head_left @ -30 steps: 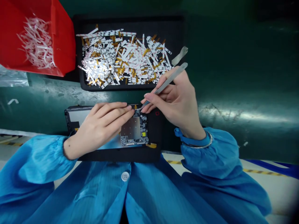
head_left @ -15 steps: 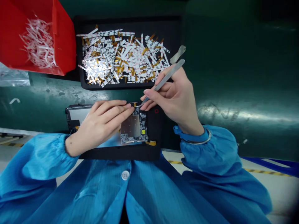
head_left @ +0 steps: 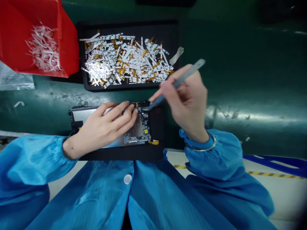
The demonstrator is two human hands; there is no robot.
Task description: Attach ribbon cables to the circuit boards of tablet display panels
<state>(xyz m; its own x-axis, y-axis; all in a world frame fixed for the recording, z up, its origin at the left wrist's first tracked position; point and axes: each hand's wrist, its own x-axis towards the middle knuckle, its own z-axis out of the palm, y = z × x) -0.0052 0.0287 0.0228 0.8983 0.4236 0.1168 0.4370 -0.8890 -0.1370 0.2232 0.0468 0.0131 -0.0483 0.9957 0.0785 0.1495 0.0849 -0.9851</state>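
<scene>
— Steel tweezers (head_left: 179,83), status?
— Right hand (head_left: 188,102) grips them, tips at the circuit board (head_left: 142,129), near the front edge of the green desk (head_left: 251,70).
— Left hand (head_left: 104,129)?
— Grip open, fingers resting on the board.

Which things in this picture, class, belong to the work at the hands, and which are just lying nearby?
At the hands: left hand, right hand, tweezers, circuit board, black holder.

Lying nearby: black tray, strips, red bin, white scraps.
</scene>
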